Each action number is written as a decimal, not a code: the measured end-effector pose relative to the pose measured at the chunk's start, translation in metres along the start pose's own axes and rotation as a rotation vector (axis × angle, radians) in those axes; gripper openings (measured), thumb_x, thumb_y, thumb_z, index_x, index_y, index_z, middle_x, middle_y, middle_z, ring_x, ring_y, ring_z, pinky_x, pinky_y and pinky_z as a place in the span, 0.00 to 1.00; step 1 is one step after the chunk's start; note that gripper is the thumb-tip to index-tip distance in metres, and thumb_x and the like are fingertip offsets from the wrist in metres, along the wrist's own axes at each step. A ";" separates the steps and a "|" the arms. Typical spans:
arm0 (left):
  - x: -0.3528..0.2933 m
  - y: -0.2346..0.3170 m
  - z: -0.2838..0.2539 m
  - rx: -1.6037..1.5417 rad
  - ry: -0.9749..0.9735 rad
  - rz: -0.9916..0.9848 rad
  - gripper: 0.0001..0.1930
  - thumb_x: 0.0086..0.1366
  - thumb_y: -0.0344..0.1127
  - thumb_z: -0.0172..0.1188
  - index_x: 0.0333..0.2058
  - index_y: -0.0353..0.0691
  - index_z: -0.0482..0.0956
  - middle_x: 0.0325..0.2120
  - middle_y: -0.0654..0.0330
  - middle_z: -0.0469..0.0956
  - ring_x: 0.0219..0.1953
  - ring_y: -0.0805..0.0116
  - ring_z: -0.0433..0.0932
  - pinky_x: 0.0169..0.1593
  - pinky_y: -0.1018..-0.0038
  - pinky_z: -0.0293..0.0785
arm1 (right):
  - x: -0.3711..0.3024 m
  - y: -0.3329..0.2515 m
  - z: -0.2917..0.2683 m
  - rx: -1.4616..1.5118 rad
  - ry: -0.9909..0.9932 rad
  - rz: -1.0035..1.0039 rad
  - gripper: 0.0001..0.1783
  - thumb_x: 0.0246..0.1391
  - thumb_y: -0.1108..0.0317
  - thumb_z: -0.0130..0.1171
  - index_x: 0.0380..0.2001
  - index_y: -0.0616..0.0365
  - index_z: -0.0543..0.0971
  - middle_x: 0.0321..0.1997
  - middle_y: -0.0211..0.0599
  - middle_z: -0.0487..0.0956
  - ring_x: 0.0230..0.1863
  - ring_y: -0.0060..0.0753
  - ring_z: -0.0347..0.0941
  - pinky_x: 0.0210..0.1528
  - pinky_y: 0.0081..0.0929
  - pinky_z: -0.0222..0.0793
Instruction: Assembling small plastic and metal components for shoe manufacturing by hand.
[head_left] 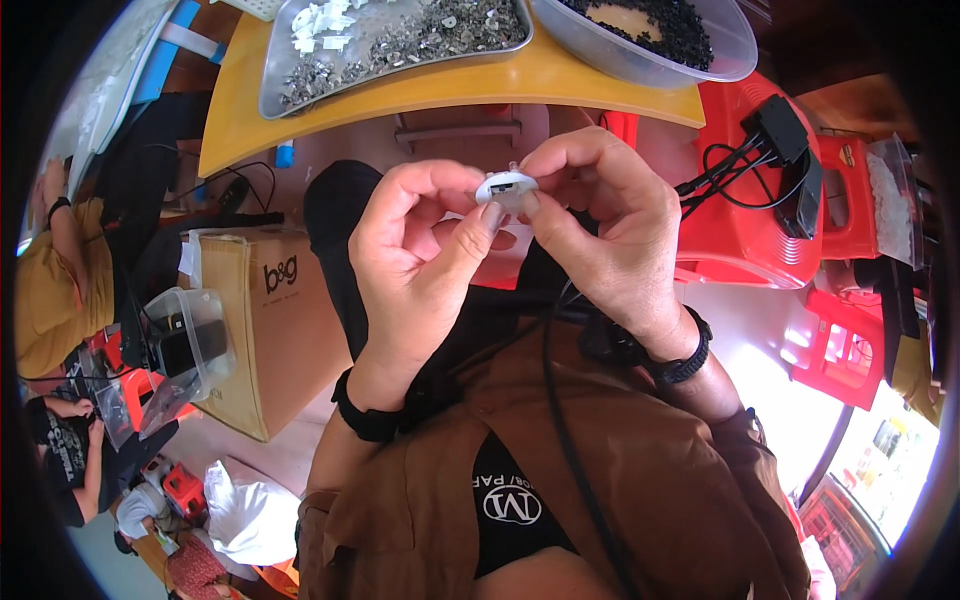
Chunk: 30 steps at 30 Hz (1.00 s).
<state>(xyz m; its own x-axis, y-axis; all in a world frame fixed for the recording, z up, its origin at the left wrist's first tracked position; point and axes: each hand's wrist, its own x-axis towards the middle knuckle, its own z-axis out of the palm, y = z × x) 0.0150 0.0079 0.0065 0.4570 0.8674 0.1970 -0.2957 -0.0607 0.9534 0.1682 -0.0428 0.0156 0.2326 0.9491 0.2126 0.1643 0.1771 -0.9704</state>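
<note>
Between both hands, in front of my chest, is a small round white plastic piece with a dark slot in its face. My left hand pinches its left side between thumb and fingers. On the opposite side my right hand grips it with thumb and forefinger. A small clear bit sticks up at the piece's top edge; its exact form is too small to tell. Beyond the hands, a metal tray on the yellow table holds many small metal parts and white plastic pieces.
A clear plastic tub of small black parts stands right of the tray. Red stools with black cabled devices are at my right. A cardboard box stands at my left. Other people sit farther left.
</note>
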 end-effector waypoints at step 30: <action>0.000 -0.001 0.004 0.432 0.174 0.301 0.12 0.50 0.13 0.60 0.34 0.33 0.77 0.31 0.60 0.73 0.32 0.75 0.76 0.33 0.81 0.75 | 0.008 -0.003 0.013 -0.317 0.098 -0.380 0.15 0.40 0.84 0.61 0.35 0.64 0.76 0.38 0.39 0.75 0.33 0.24 0.75 0.33 0.18 0.76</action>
<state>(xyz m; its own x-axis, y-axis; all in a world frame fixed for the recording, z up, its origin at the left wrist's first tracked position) 0.0186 0.0064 0.0064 0.2487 0.8472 0.4695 -0.0043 -0.4838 0.8752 0.1573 -0.0322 0.0188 0.1865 0.8012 0.5686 0.5340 0.4031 -0.7432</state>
